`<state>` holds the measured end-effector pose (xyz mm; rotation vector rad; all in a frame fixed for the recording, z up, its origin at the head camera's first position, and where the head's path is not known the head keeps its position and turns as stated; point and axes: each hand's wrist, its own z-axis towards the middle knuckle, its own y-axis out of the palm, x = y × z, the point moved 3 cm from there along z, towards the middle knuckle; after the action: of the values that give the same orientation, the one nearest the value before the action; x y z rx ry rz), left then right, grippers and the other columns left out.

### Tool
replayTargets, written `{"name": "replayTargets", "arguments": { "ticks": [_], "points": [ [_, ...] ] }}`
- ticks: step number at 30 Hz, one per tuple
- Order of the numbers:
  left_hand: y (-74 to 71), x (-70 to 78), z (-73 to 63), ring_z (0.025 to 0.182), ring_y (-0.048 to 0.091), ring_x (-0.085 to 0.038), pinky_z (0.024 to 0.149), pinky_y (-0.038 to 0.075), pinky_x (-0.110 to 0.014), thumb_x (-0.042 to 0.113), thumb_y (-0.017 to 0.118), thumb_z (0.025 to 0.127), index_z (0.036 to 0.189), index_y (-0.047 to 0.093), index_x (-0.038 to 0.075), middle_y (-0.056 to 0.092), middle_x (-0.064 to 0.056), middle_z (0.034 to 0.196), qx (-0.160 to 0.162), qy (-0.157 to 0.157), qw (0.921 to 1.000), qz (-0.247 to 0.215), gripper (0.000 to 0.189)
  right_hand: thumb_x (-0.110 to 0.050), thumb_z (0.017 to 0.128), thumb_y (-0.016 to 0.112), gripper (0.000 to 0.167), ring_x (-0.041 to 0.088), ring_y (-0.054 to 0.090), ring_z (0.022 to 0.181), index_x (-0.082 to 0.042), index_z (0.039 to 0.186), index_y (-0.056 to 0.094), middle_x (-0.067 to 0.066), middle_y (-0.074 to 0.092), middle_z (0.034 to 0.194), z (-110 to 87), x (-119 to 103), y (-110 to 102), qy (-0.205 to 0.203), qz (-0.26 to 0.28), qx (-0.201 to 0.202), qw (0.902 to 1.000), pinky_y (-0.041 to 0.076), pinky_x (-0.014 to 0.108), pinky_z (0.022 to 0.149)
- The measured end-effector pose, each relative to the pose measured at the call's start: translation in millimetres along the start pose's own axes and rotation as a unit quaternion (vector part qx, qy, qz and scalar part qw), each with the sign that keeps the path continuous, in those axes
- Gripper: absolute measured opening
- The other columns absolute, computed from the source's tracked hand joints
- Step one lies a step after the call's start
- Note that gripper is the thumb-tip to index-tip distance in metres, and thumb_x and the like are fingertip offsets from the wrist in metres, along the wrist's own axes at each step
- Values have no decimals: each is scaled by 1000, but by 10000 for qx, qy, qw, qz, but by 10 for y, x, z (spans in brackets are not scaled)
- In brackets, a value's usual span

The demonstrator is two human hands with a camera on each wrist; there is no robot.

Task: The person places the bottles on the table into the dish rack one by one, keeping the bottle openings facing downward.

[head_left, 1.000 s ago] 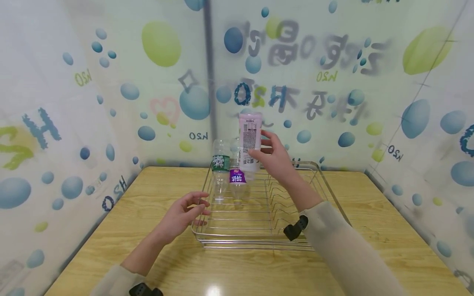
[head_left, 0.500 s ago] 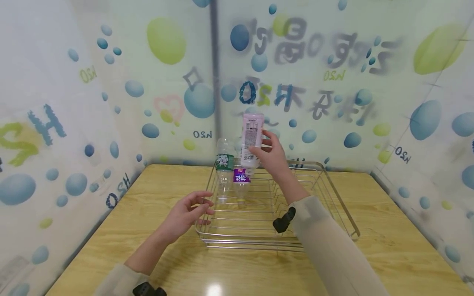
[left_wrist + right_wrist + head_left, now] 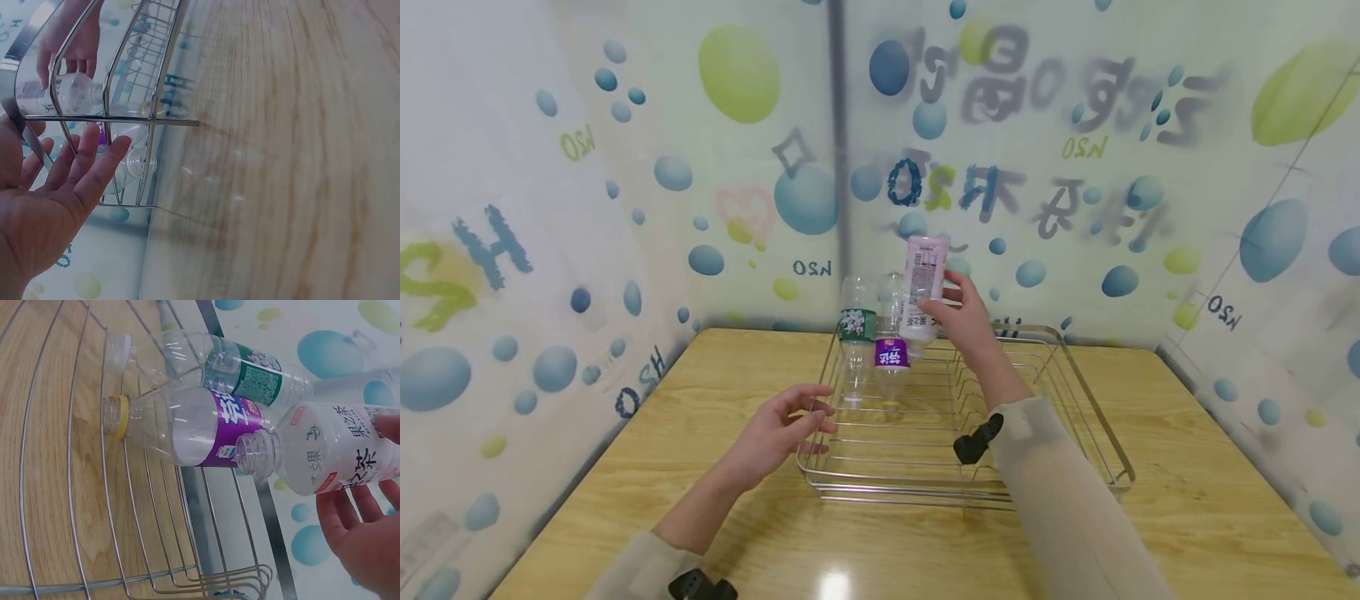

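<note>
In the head view my right hand (image 3: 966,321) holds a pink-labelled clear plastic bottle (image 3: 922,271) upside down, above the wire rack (image 3: 895,482). The right wrist view shows the capless mouth of this bottle (image 3: 337,447), close beside the purple label. Two clear plastic bottles stand upside down in the rack's left part: one with a green label (image 3: 856,325), one with a purple label (image 3: 892,354) and a yellow neck ring (image 3: 123,417). Around the rack's left side lies my left hand (image 3: 778,435), its fingers relaxed at the wires; the left wrist view shows them spread and holding nothing.
The rack stands on a wooden table (image 3: 730,375). Wavy wire dividers (image 3: 966,392) rise in its right part, partly behind my right arm. Printed curtain-like sheets (image 3: 1030,167) enclose the table at the back and both sides.
The pink-labelled bottle has shifted slightly right relative to the purple-labelled one, still in my right hand. The head view has turned a little. My left hand stays at the rack's side.
</note>
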<state>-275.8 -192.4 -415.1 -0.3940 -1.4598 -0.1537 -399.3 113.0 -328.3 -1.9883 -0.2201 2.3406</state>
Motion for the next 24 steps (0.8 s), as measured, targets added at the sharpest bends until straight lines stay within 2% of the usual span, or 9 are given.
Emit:
{"name": "replayTargets", "arguments": {
  "ticks": [8,15,19,24],
  "points": [
    [-12,16,-11,121,72,-37,95,68,-48,21,60,115,157,51,7,53,-37,148,19,13,10000,-24,45,-24,106,72,77,39,58,140,-18,172,32,19,52,158,29,41,-44,437,-172,-96,9988,52,57,119],
    [-7,6,-8,125,69,-46,94,69,-48,22,61,115,157,51,6,54,-37,147,21,8,10000,-19,46,-20,106,72,78,41,57,144,-13,171,29,21,51,162,62,165,-90,852,-384,-304,9952,52,56,120],
    [-2,1,-3,124,70,-44,94,69,-48,22,61,115,157,51,6,53,-38,146,1,8,10000,-13,46,-18,106,71,79,42,57,145,-9,172,26,23,50,164,54,221,-109,1077,-644,-400,9913,52,57,120],
    [4,-3,8,123,71,-42,94,69,-48,21,60,115,157,51,6,53,-38,147,-9,6,10000,5,45,-17,107,69,79,43,55,147,-7,171,24,24,48,164,8,227,-122,1168,-858,-484,9883,50,58,122]
  ]
}}
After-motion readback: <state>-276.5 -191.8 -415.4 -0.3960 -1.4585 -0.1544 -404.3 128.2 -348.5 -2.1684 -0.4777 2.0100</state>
